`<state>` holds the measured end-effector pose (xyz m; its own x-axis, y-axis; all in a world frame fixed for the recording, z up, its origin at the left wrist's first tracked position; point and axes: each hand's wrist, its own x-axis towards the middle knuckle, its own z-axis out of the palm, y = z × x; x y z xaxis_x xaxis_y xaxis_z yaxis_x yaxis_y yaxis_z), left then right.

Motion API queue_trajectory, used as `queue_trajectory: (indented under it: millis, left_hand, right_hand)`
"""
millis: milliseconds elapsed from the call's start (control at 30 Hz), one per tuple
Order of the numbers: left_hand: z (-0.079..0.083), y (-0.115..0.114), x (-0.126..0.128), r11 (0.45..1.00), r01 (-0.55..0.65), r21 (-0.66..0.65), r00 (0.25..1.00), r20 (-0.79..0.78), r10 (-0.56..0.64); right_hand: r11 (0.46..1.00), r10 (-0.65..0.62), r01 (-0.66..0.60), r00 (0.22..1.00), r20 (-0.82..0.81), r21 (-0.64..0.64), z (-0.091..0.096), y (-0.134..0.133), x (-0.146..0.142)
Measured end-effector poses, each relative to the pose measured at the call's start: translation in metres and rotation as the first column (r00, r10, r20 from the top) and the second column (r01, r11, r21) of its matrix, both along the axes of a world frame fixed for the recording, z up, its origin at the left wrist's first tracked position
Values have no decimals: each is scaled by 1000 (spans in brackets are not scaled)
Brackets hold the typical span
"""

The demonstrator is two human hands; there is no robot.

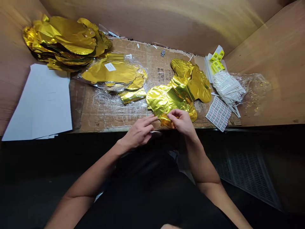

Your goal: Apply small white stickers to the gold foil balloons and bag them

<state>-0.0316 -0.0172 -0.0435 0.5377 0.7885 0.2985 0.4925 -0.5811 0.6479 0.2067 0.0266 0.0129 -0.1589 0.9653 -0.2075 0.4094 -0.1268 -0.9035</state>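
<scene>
A shiny gold foil balloon point(166, 98), flat and creased, lies at the front edge of the cardboard. My right hand point(182, 122) pinches a small amber-tinted flap at its near edge between thumb and fingertips. From the left, my left hand point(140, 130) rests its outstretched index finger against the same edge, with the other fingers loosely bent. A small white bit shows just below those fingers; what it is cannot be made out. More gold foil point(197, 81) lies behind and to the right, touching or overlapping the balloon.
Gold foil balloons are heaped point(69, 38) at the back left, beside a clear bagged pack point(109, 73). White sheets point(43, 101) lie left. At right are white sticks point(228, 87) in plastic, a sticker sheet point(218, 113) and yellow labels point(217, 60). Wooden walls point(152, 22) enclose the cardboard point(114, 111).
</scene>
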Motion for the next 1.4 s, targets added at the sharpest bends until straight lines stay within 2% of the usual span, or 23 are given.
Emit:
queue_trajectory:
  millis: [100,167,233,300,333,367,400,467,533,633,733,933,1000,1133,1267,1333,1367,1400]
  left_hand:
    - [-6,4,1,991,102,82,971,-225,-81]
    - [-9,4,2,990,109,91,954,-291,-78]
    - [-12,4,3,989,108,104,948,-309,-71]
    - [-14,3,3,989,105,108,949,-309,-67]
    - [-14,4,2,989,106,106,950,-304,-70]
    - [-15,4,2,988,111,103,951,-298,-76]
    - [-15,4,1,988,119,99,952,-293,-85]
    - [-15,5,-2,985,139,97,952,-286,-106]
    - [-14,6,-4,982,162,101,951,-282,-128]
    - [-13,7,-7,975,201,91,951,-256,-172]
    - [-11,8,-10,978,200,60,960,-209,-183]
    - [-13,8,-13,986,167,-2,978,-124,-166]
    - [-12,9,-12,989,150,-9,983,-105,-150]
    - [-4,16,-1,986,164,39,981,-108,-159]
    - [5,28,14,978,206,9,957,-211,-200]
    - [7,33,17,978,205,-44,943,-257,-209]
    - [7,35,17,977,204,-63,940,-267,-214]
    - [7,37,17,976,206,-75,940,-264,-218]
  right_hand:
    - [991,80,-71,994,77,-116,-6,30,-7]
    - [984,153,-123,953,261,-129,-12,40,-17]
    - [985,173,-153,827,534,-82,-14,42,-27]
    - [986,101,-164,629,771,5,-13,38,-31]
    - [983,44,-171,545,838,60,-12,35,-31]
    - [974,-1,-197,493,870,112,-12,32,-30]
    - [958,-23,-242,478,878,156,-13,30,-27]
    - [907,3,-360,523,852,217,-20,30,-22]
    - [860,90,-453,586,805,233,-29,33,-15]
    - [865,196,-452,705,682,218,-40,41,-4]
    - [885,243,-413,803,545,215,-41,45,5]
    - [796,345,-544,770,537,268,-38,50,15]
    - [818,389,-521,812,435,243,-37,52,19]
    - [891,382,-418,902,202,180,-33,55,24]
    - [884,425,-444,893,149,145,-19,79,41]
    - [927,322,-356,918,233,119,-2,107,63]
    - [958,212,-259,931,299,126,9,124,77]
    - [978,44,-117,923,382,171,20,141,92]
